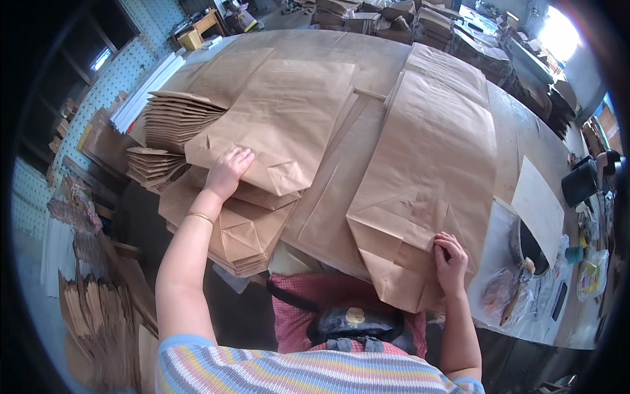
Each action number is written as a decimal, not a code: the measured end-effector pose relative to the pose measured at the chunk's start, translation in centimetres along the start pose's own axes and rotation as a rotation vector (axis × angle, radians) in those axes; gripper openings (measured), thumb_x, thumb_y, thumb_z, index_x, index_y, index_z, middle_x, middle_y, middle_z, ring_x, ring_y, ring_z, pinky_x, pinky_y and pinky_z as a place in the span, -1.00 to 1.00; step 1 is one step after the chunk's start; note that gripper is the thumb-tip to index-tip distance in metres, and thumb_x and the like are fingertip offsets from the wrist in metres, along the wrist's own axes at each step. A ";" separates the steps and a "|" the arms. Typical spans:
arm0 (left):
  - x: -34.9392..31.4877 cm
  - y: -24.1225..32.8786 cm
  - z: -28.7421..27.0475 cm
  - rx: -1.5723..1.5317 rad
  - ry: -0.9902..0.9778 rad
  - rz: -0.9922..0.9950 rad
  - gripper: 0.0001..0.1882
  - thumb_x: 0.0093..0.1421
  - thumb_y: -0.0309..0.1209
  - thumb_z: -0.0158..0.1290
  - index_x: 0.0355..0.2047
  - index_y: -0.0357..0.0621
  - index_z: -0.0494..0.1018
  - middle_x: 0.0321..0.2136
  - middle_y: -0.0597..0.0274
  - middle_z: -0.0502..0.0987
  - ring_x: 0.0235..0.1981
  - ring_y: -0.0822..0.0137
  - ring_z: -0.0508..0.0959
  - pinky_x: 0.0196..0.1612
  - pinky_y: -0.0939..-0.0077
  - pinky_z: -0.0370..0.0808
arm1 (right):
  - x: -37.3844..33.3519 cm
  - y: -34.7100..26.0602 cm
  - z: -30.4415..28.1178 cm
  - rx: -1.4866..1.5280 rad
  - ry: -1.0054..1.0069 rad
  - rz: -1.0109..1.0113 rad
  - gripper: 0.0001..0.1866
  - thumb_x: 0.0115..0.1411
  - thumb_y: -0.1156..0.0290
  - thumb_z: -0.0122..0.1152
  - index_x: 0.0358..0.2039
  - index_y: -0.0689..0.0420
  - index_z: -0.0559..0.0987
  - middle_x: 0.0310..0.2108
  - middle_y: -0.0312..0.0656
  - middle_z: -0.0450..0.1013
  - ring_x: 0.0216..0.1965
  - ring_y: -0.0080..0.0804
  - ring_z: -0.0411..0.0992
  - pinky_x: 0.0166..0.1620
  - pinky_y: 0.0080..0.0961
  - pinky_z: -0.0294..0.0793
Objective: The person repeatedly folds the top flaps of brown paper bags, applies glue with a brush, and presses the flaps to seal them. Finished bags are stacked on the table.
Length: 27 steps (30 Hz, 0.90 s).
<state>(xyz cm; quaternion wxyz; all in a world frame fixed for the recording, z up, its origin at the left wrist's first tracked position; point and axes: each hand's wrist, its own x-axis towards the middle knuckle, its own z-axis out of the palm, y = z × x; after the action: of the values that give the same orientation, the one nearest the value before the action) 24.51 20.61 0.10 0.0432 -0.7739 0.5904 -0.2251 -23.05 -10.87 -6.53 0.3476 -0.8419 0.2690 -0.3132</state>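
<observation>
On the left, my left hand (230, 172) grips the near edge of a brown paper bag (289, 98), fingers on top and thumb hidden. This bag lies over more bags with folded bottoms (246, 240), its near end raised off them. To the right, a long brown paper bag (440, 125) lies flat with its folded bottom toward me. At the right side of that folded bottom, my right hand (451, 262) is closed with curled fingers against the paper, at a fold. What lies between its fingertips is partly hidden.
Fanned stacks of folded bags (177, 121) sit at the table's left. A pale sheet (538, 197), a dark container (581, 180), plastic bags (502, 289) and a brush-like tool (518, 292) lie on the right. Bundled brown paper (433, 29) is piled behind the table.
</observation>
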 end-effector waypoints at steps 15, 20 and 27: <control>6.5 15.9 -7.9 -0.596 -0.559 -0.110 -0.47 0.05 -0.63 0.04 0.10 -0.23 0.36 0.09 -0.09 0.41 0.17 0.00 0.34 0.18 0.17 0.34 | 0.8 -0.6 -6.2 -0.234 -0.169 0.187 -0.59 -0.01 0.45 0.37 -0.11 0.26 0.54 -0.09 -0.02 0.47 -0.01 -0.04 0.43 0.08 -0.27 0.41; 14.1 28.6 -2.2 -0.628 -0.179 -0.109 -0.52 0.01 -0.45 0.24 -0.04 -0.29 0.40 -0.14 -0.04 0.50 -0.08 -0.01 0.50 0.01 0.19 0.44 | 3.8 2.9 -5.6 -0.380 -0.235 0.201 -0.47 -0.09 0.35 0.46 -0.09 0.24 0.51 -0.13 -0.02 0.44 -0.06 0.00 0.41 0.02 -0.25 0.43; 19.0 25.7 0.2 -0.911 -0.664 -0.061 -0.77 -0.13 -0.51 0.23 -0.42 -0.31 0.51 -0.42 0.00 0.57 -0.36 0.11 0.58 -0.26 0.33 0.52 | 6.6 2.8 -6.9 -0.299 -0.475 0.364 -0.81 -0.13 0.49 0.34 -0.43 0.19 0.58 -0.40 -0.05 0.50 -0.20 -0.13 0.50 -0.10 -0.30 0.49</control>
<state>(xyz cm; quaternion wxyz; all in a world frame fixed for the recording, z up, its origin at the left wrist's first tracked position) 5.43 -4.83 -2.95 -0.1181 -0.7604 0.5601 0.3068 -24.24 -19.91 -2.52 0.3234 -0.8712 0.3694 0.0018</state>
